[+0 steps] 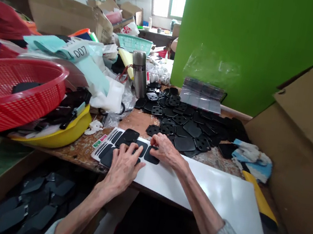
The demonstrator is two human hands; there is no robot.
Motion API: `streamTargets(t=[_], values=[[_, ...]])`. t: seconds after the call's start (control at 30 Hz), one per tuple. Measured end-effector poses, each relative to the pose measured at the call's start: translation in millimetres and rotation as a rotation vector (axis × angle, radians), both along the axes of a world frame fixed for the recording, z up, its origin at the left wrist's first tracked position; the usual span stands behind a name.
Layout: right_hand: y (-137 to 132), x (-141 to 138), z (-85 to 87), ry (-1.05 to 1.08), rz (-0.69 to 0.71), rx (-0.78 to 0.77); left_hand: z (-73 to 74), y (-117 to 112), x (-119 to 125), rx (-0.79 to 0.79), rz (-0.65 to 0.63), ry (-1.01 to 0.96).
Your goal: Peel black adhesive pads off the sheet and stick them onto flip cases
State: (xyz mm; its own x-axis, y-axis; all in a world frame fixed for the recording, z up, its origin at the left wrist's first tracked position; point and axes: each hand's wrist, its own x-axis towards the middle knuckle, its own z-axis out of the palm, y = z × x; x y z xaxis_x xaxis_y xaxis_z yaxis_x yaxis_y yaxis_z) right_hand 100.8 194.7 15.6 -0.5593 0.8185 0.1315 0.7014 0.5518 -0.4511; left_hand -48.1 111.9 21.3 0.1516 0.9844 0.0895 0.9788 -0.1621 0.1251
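A long white sheet [201, 185] lies along the table's front edge, with black rounded-square pieces at its left end. My left hand [123, 165] rests palm down over these pieces, fingers spread, holding nothing. Under its fingertips one black piece [140, 149] is partly covered. My right hand [165, 151] has its fingers curled, thumb and fingers at the upper edge of a black rounded square [152, 156]; the exact contact is partly hidden. Another black plate [129, 136] sits just beyond my left fingers. Strips of black shapes show on a printed sheet [105, 148] at the left.
Behind my hands a heap of black plates [187, 128] spreads across the table, some with holes. A steel flask [139, 74] stands at its left. Red [42, 93] and yellow baskets [71, 134] crowd the left; cardboard [295, 133] and a cloth [253, 160] are right. Below left is a box of black pieces [29, 199].
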Motion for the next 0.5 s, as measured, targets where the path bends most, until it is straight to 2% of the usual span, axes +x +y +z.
streamTargets(t=[0.1, 0.23, 0.37, 0.5], values=[[3, -1, 1.1, -0.001, 0.022, 0.010, 0.5, 0, 0, 0.004, 0.001, -0.009], [-7, -6, 0.2, -0.019, 0.039, 0.043, -0.1, 0, 0, 0.002, 0.004, -0.015], [-20, -11, -1.2, -0.048, -0.053, 0.109, 0.3, 0, 0, 0.001, -0.003, -0.003], [-20, -10, -2.8, -0.087, -0.097, 0.139, 0.7, -1, 0, 0.010, -0.015, 0.007]])
